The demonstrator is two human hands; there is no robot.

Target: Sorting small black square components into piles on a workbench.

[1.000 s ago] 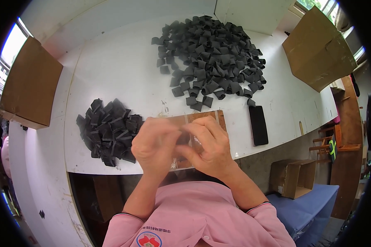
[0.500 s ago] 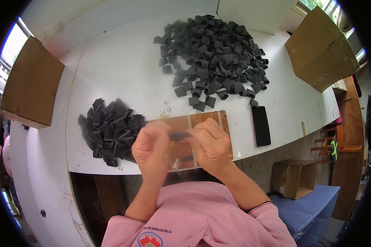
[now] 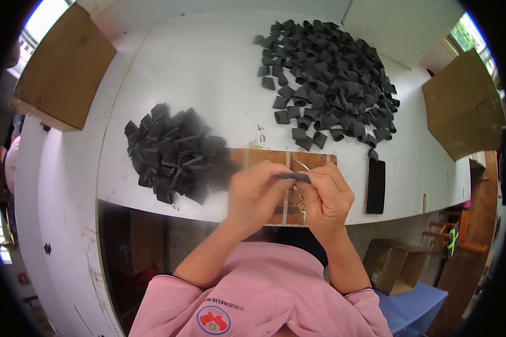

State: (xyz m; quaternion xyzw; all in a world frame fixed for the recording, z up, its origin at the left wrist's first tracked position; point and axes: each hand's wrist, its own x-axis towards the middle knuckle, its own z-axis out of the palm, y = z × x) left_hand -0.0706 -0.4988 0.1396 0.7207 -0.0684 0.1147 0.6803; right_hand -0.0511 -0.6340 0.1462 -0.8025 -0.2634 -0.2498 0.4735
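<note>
A small dark grey fabric piece (image 3: 293, 177), folded into a narrow strip, is held level between my two hands. My left hand (image 3: 256, 194) pinches its left end, thumb and fingers closed. My right hand (image 3: 327, 196) grips the right end with curled fingers. A thin shiny sliver (image 3: 302, 164) shows beside the right fingertips; its kind cannot be made out. Both hands are over a brown board (image 3: 254, 158) with pale strips across it. Left of them lies a heap of flat dark pieces (image 3: 168, 151), its right side blurred.
A large pile of curled dark grey pieces (image 3: 331, 78) spreads over the white table (image 3: 208, 73) at the back right. A black phone (image 3: 375, 187) lies right of the board. Cardboard boxes stand at far left (image 3: 67, 67) and far right (image 3: 464, 104); another box (image 3: 395, 265) sits below the table edge.
Both hands have moved closer together, and the dark piece, blurred before, now shows sharply between them. The whole view has shifted, so the table things appear farther right.
</note>
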